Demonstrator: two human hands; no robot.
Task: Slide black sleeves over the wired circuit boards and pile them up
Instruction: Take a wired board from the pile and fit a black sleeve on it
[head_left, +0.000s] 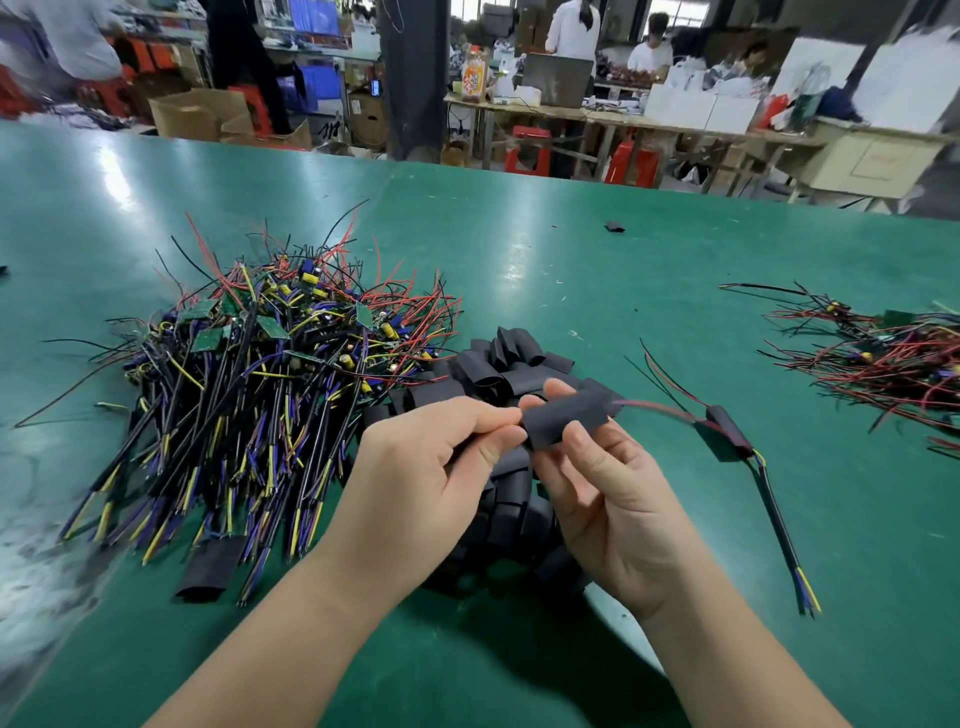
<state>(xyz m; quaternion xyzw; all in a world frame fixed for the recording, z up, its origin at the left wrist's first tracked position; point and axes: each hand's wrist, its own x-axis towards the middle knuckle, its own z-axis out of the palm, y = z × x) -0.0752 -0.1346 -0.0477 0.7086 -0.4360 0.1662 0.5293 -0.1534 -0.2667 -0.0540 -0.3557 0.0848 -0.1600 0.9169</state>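
Observation:
Both hands hold one black sleeve (566, 420) above the green table (597, 270). My right hand (602, 499) pinches the sleeve between thumb and fingers. My left hand (441, 457) pinches its left end, where whatever goes into it is hidden by my fingers. A red wire leaves the sleeve's right end toward a sleeved board (727, 434) lying on the table with its black cable. A heap of loose black sleeves (498, 364) lies under and behind my hands. A big pile of bare wired boards (270, 374) sits to the left.
A second pile of wired boards (883, 358) lies at the right edge. One flat sleeve (208, 566) lies by the left pile and a small black piece (614, 226) farther back. People work at benches beyond the table's far edge.

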